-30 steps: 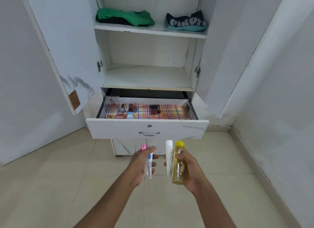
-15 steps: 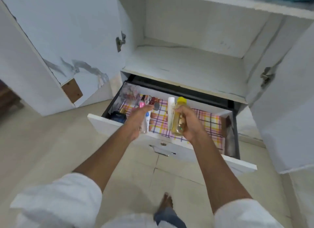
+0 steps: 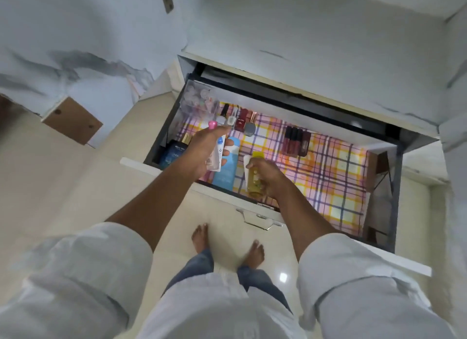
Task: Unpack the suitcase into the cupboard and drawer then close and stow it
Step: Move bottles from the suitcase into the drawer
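The white drawer (image 3: 255, 204) stands pulled out below the cupboard shelf (image 3: 316, 48), lined with a checked pink and yellow cloth. My left hand (image 3: 202, 151) grips a clear pink-capped bottle (image 3: 214, 146) together with a small white tube, over the drawer's left part. My right hand (image 3: 265, 174) holds a yellow-capped bottle of amber liquid (image 3: 254, 179) and a white tube (image 3: 246, 165) low over the drawer's front middle. The suitcase is out of view.
Inside the drawer lie a light blue tube (image 3: 227, 172), a dark blue box (image 3: 174, 153), small bottles and dark lipsticks (image 3: 297, 141). The right half of the cloth is bare. The open cupboard door (image 3: 75, 61) hangs at left. My bare feet (image 3: 227, 242) stand before the drawer.
I have stepped up to the cupboard and bent over the drawer. Both hands have gone forward and down into it with their bottles and tubes.
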